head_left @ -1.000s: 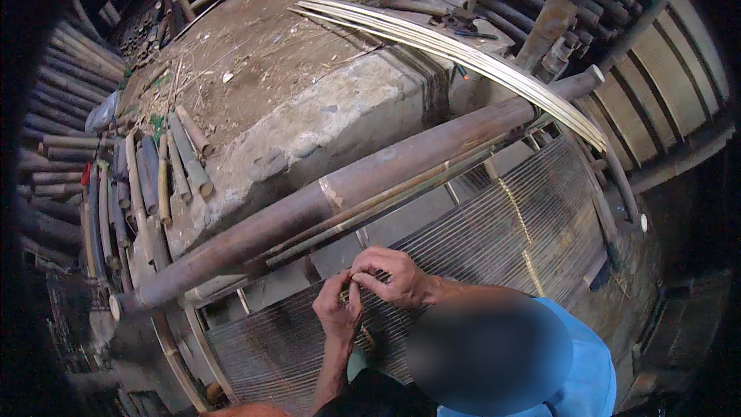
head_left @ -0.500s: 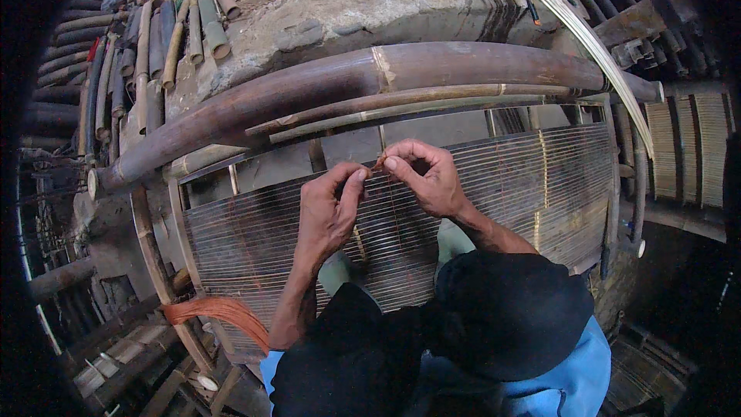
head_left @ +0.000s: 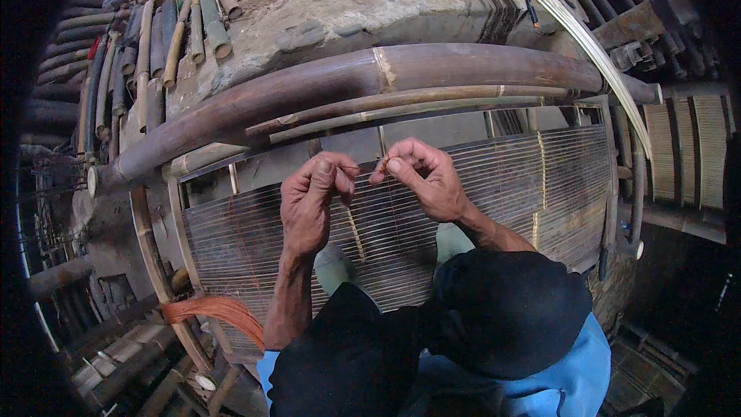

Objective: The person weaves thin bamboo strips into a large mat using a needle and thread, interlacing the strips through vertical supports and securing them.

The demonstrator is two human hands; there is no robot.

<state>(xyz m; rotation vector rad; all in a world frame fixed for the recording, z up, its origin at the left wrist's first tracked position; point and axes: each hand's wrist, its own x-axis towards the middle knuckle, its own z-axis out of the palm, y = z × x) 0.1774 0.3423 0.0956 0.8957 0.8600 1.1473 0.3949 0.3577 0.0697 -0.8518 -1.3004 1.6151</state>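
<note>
My right hand (head_left: 429, 176) pinches a small bit of orange-brown string (head_left: 384, 164) between thumb and fingertips. To its left, my left hand (head_left: 307, 205) is closed, thumb pressed over curled fingers; whatever they may hold is hidden. The two hands are a short gap apart, above the far edge of a mat of thin slats (head_left: 478, 193). Thin reddish threads cross the slats. A hank of orange string (head_left: 220, 311) hangs over the frame at the near left, beside my left forearm.
A thick bamboo pole (head_left: 309, 89) spans the far side of the frame. Pale long strips (head_left: 575, 27) arch down at the right. Cut bamboo lengths (head_left: 158, 38) lie at the far left, near a stone ledge (head_left: 370, 11). An orange-and-black tool (head_left: 530, 9) rests on the ledge.
My hands were together at the fingertips over the string. The left hand has drawn away leftward and curled its fingers; the right hand has stayed almost in place.
</note>
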